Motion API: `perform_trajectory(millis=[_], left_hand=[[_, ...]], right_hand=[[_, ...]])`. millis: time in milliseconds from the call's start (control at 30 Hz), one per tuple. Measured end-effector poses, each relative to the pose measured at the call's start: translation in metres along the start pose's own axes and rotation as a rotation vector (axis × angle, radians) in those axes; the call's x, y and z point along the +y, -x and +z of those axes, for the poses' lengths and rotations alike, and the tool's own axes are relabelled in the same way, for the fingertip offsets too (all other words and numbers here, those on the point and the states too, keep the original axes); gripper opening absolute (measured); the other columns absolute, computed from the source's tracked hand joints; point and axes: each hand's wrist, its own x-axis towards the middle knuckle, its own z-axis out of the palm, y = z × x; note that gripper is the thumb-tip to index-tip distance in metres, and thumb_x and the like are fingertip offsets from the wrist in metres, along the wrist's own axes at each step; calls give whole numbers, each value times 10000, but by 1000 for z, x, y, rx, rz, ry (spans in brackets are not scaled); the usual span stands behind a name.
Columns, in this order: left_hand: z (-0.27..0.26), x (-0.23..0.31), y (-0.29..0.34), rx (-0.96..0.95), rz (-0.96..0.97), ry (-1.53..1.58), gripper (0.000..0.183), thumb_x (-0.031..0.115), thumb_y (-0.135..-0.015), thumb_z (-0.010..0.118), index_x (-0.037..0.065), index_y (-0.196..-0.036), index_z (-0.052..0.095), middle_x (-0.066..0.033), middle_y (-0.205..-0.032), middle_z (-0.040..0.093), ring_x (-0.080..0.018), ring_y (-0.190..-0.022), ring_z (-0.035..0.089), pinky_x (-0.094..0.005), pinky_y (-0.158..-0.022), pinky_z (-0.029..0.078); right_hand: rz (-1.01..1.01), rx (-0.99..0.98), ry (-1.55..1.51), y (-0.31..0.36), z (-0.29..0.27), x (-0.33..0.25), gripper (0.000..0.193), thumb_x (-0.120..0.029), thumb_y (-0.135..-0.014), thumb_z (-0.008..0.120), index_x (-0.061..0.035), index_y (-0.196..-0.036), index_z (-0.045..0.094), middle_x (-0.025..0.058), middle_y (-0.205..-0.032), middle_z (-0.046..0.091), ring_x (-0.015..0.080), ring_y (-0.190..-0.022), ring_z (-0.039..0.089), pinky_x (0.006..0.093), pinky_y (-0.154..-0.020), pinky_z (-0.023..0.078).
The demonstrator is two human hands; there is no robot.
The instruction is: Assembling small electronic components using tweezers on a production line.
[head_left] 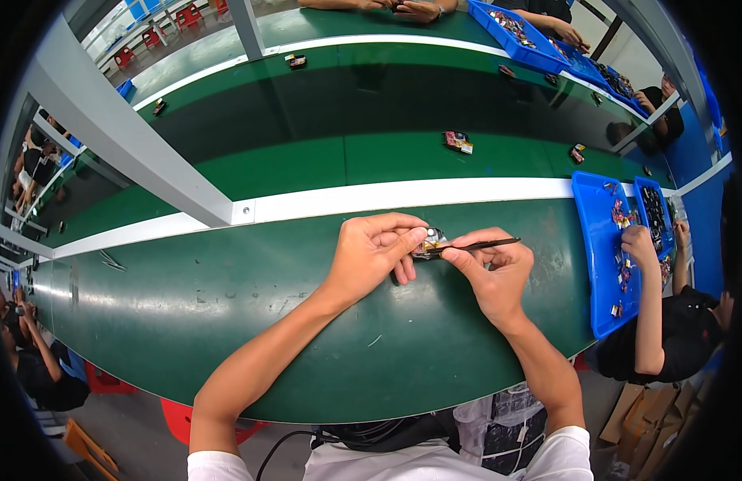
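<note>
Over the green worktable [227, 337], my left hand [379, 248] pinches a small black part [433, 237] with white, yellow and reddish bits, perhaps an electronic assembly. My right hand [495, 272] is closed round a slim black tool [495, 244] shaped like tweezers. Its thin end points left and meets the part or lies very close to it; fingers hide the exact contact. Both hands are held close together, just in front of the white rail.
Beyond the white rail [347, 202], a conveyor belt [323, 104] carries several small parts, one being a pink-and-black part [458, 143]. At right stands a blue tray [600, 297] of parts, with a co-worker's hand [641, 244] over it. A grey post [138, 128] rises at left.
</note>
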Motion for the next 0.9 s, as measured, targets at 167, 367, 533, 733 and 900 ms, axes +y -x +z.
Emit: perform_trajectory(millis=[167,367,533,733,900], left_hand=[[1,0,1,6,8,19,249,95,-990,638,-103,-1138,671,-155,-831,713,-167,-582,681,-264,-484,556],[5,0,0,19,12,44,243,91,-989,639,-101,-1133,674,-156,-829,713,-180,-591,691,-272,-484,564],[9,3,-2,24,22,43,239,92,-989,640,-106,-1117,679,-158,-821,712,-186,-580,691,-276,-478,563],[16,0,-3,51,0,43,235,91,-983,650,-110,-1099,683,-157,-803,709,-184,-574,688,-277,-471,558],[20,0,-4,70,14,13,230,85,-976,658,-111,-1095,683,-154,-801,709,-174,-563,675,-272,-467,548]], right_hand=[[-137,26,116,1,1,-2,104,9,-775,841,17,-837,758,26,-771,722,-7,-471,401,199,-438,251],[-133,38,133,2,-1,-2,104,5,-770,843,14,-833,762,32,-795,740,-1,-462,419,204,-431,261],[-183,41,179,2,-4,-3,105,-3,-773,845,6,-839,763,29,-777,733,0,-460,418,204,-429,261],[-94,3,141,1,-14,1,132,-8,-777,846,5,-875,759,9,-718,697,-4,-464,419,205,-428,254],[-133,-6,116,-2,-18,3,146,-10,-787,840,4,-905,756,10,-725,700,-5,-466,426,197,-432,260]])
